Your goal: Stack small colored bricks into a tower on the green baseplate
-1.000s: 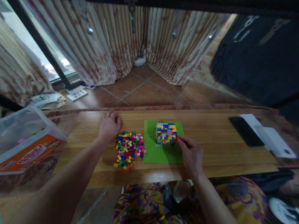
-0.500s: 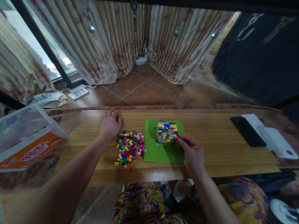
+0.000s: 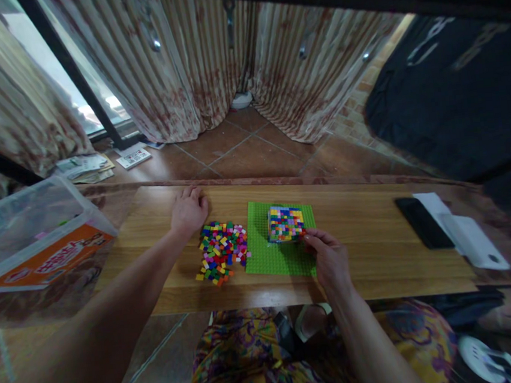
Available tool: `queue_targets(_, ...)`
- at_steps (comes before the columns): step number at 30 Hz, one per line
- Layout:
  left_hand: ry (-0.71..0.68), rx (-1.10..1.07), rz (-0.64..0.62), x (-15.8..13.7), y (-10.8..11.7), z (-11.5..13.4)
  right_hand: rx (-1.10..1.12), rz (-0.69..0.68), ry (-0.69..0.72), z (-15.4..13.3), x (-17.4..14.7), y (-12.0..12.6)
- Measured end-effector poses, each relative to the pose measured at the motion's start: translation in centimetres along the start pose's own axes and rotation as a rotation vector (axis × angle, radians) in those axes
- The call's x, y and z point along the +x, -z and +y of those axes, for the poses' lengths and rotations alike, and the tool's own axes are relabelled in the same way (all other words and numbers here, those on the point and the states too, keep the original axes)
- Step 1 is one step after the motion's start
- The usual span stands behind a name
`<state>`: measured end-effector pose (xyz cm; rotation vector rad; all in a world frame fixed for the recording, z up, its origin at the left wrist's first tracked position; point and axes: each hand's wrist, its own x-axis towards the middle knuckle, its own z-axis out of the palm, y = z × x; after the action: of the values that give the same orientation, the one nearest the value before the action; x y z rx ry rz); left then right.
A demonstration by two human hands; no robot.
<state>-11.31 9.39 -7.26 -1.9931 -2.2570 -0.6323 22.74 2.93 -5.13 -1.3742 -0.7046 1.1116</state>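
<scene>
Brick block (image 3: 285,221), multicoloured top. Where's it sitting?

On the green baseplate (image 3: 280,262), toward the far right part. Side walls hard to make out.

Right hand (image 3: 332,262)?

At the block's near right corner. Thumb and forefinger narrow, nearly together, with a bit of red at the tips — can't tell if that's a separate brick in the pinch or part of the block.

Left hand (image 3: 189,211)?

Palm down on the wooden table (image 3: 365,205) near its far edge, fingers loosely out, thumb a little apart. Nothing visible in it.

Nearest thing to that one?

Loose bricks (image 3: 222,249), mixed colours, scattered just nearer the person and left of the baseplate. A pink one is right by the plate's edge.

Rest of the table?

Right end: black phone (image 3: 424,223), white items beside it, too blurred to name.

Further out?

Clear plastic bin (image 3: 38,236) with an orange label, off the table's left end. Papers (image 3: 85,167) beyond it, striped curtains (image 3: 181,72) behind. Patterned clothing (image 3: 236,362) on the person's lap.
</scene>
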Motion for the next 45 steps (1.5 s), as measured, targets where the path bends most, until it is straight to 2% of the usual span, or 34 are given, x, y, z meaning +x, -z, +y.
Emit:
queue_targets(9, 0.023, -0.003, -0.016, -0.1, 0.4, 0.4, -0.004, -0.024, 0.06, 1.0, 0.1, 0.7)
queue_targets(15, 0.039, -0.014, -0.022, -0.3, 0.5, 0.7, -0.118, 0.085, 0.244, 1.3, -2.2, 1.3)
queue_targets(17, 0.04, -0.015, -0.026, -0.3, 0.6, 0.8, -0.227, 0.02, 0.318, 1.2, -3.6, 1.1)
queue_targets(22, 0.062, -0.005, -0.061, -0.3, 0.9, 1.0, -0.537, -0.347, 0.45, 1.6, -7.2, -1.3)
queue_targets(26, 0.058, -0.006, -0.061, -0.4, 1.1, 1.1, -0.719, -0.519, 0.555, 2.2, -8.1, -3.4)
queue_targets(32, 0.063, -0.008, -0.08, -0.3, 1.2, 1.3, -0.967, -0.521, 0.66, 3.1, -7.5, -5.0)
queue_targets(36, 0.051, -0.007, -0.063, -0.4, 1.1, 1.2, -1.051, -0.528, 0.689, 3.2, -7.4, -5.4)
queue_targets(45, 0.053, -0.04, -0.056, -0.2, 0.8, 0.8, -0.935, -0.509, 0.645, 3.1, -7.3, -5.1)
